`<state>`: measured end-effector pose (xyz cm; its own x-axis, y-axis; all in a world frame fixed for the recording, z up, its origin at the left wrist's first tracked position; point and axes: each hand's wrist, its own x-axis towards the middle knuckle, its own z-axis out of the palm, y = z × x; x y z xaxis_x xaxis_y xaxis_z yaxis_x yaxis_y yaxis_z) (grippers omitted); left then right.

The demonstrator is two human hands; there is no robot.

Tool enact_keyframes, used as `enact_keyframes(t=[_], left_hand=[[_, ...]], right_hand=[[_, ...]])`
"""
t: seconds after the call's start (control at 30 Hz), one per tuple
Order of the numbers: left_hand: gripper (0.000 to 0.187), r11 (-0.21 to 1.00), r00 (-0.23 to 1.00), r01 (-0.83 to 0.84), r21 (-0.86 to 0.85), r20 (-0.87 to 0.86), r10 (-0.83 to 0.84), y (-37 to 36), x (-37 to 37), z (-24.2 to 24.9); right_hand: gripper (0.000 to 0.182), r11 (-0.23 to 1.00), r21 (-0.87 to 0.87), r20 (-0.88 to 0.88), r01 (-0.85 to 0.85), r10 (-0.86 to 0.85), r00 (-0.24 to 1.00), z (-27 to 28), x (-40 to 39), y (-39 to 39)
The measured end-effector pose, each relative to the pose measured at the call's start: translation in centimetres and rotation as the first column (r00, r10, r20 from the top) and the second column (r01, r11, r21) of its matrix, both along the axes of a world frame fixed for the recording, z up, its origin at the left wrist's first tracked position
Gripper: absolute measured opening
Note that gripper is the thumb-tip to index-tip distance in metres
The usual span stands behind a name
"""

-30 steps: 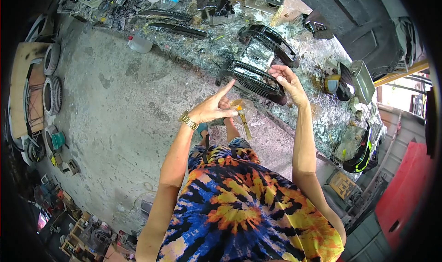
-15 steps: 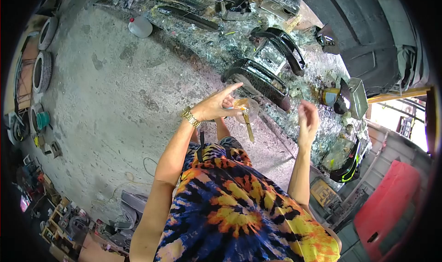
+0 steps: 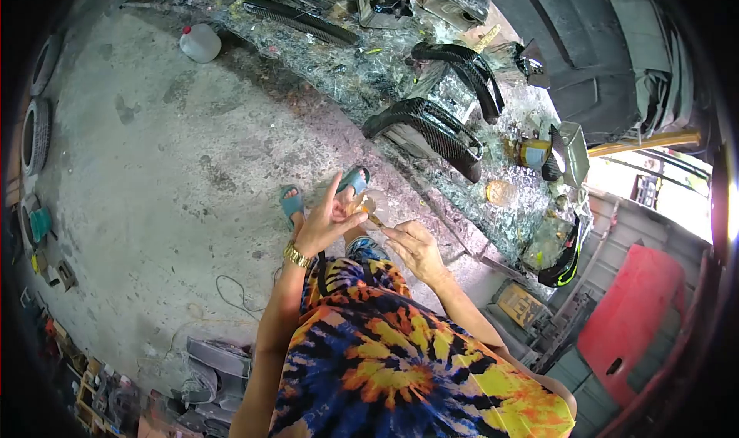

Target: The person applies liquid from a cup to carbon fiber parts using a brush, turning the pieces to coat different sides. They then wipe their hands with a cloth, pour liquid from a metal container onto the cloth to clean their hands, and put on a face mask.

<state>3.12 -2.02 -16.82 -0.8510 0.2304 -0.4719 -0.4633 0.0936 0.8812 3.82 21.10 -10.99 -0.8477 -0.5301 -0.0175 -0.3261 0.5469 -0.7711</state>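
My left hand (image 3: 322, 224), with a gold watch at the wrist, holds a small clear plastic cup (image 3: 362, 205) with something amber in it. Its index finger points up and away. A brush (image 3: 376, 221) leans out of the cup toward the right. The fingertips of my right hand (image 3: 418, 249) pinch the brush's handle end. What the bristles touch inside the cup cannot be made out. Both hands are in front of my body, above the floor and short of the bench. Glossy black carbon-fibre-look curved parts (image 3: 431, 134) lie on the bench just beyond.
The stained bench (image 3: 346, 80) runs diagonally. On it are a clear cup (image 3: 501, 192), a labelled can (image 3: 533, 153) and a long dark strip (image 3: 300, 22). A white jug (image 3: 201, 43) stands on the floor; a red panel (image 3: 631, 319) leans at right.
My right hand has come down and left from over the bench to the brush. My left hand has lowered slightly. A clear cup now shows on the bench near where the right hand was.
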Motion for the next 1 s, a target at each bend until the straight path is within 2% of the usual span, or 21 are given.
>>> enact_keyframes(t=[0.07,0.13,0.2,0.3,0.33,0.37,0.4,0.43,0.5,0.53,0.6,0.73,0.8,0.93,1.0], left_hand=[[0.101,0.999,0.999,0.026,-0.029,0.028,-0.025,-0.3,0.7,-0.1],[0.097,0.998,0.999,-0.049,-0.043,0.007,0.049,-0.4,1.2,-0.3],[0.095,0.998,0.998,-0.062,-0.014,-0.012,0.062,-0.6,1.5,-0.9],[0.091,0.991,0.992,-0.062,-0.119,-0.112,0.049,-0.8,1.3,-1.3],[0.091,0.994,0.99,-0.111,-0.009,-0.094,0.109,-0.8,1.0,-1.1],[0.09,0.982,0.983,-0.161,0.095,-0.068,0.168,-0.9,0.5,-0.9],[0.09,0.986,0.985,-0.148,0.082,-0.078,0.155,-1.1,-0.2,-0.8],[0.091,0.982,0.981,-0.171,0.075,-0.075,0.176,-1.3,-0.9,-1.0],[0.09,0.986,0.981,-0.164,0.037,-0.098,0.166,-2.0,-2.1,-1.3],[0.09,0.986,0.981,-0.161,0.032,-0.103,0.163,-2.4,-2.6,-0.9],[0.087,0.989,0.982,-0.143,-0.037,-0.128,0.137,-3.2,-3.4,-0.5],[0.084,0.988,0.987,-0.147,0.051,-0.063,0.15,-4.0,-3.8,-0.3],[0.084,0.991,0.99,-0.13,0.034,-0.049,0.132,-4.2,-3.5,-0.6],[0.083,0.997,0.997,-0.072,-0.032,0.019,0.072,-4.6,-2.4,-0.6],[0.082,0.997,0.997,-0.071,-0.008,0.034,0.072,-4.8,-1.7,-1.3]], right_hand=[[0.027,0.999,0.007,-0.022,0.05,-0.05,0.998,-0.4,0.0,-1.1],[0.023,0.988,-0.006,0.026,0.155,-0.155,0.988,-1.0,0.2,-2.0],[0.021,0.993,0.042,0.002,0.112,-0.112,0.994,-1.2,0.3,-2.9],[0.02,0.976,0.007,0.034,0.216,-0.216,0.976,-1.0,0.5,-3.6],[0.02,0.972,-0.001,0.032,0.233,-0.233,0.972,-1.0,0.6,-3.4],[0.019,0.907,-0.072,0.176,0.415,-0.398,0.9,-0.9,0.7,-3.0],[0.018,0.804,-0.12,0.328,0.583,-0.522,0.787,-0.8,0.6,-2.6],[0.018,0.797,-0.136,0.329,0.589,-0.525,0.785,-0.5,0.3,-2.1],[0.018,0.545,-0.334,0.504,0.769,-0.586,0.634,0.7,-1.0,-0.9],[0.018,0.541,-0.34,0.505,0.769,-0.585,0.635,1.0,-1.7,-0.6],[0.018,0.427,-0.494,0.484,0.757,-0.588,0.648,1.5,-3.6,-0.1],[0.02,0.43,-0.485,0.426,0.761,-0.644,0.636,2.0,-7.4,-1.2],[0.021,0.435,-0.516,0.375,0.738,-0.659,0.651,1.6,-8.6,-1.6],[0.023,0.325,-0.522,0.332,0.789,-0.774,0.539,2.5,-7.5,-1.2],[0.023,0.332,-0.519,0.31,0.788,-0.786,0.535,2.6,-6.5,-0.8]])
